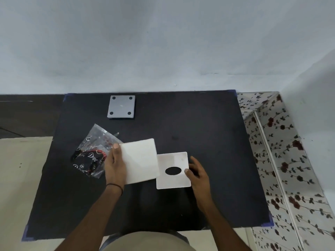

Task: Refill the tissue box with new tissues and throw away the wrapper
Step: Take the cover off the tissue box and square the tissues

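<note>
My left hand [115, 165] grips the left edge of a white square stack of tissues [140, 160], held just above the black mat. To its right stands the white tissue box [173, 160] with a dark oval slot in its top. My right hand [197, 172] rests on the box's right side, thumb on the top face near the slot. The stack's right edge overlaps the box's left side. A crumpled clear wrapper [92, 153] with red and black print lies on the mat, left of my left hand.
A grey square plate [121, 106] with four dark round pads lies at the back of the black mat [208, 133]. A small dark pen-like thing [116, 134] pokes out behind the wrapper. A floral-patterned surface [282, 160] borders the mat's right edge; a wall stands behind.
</note>
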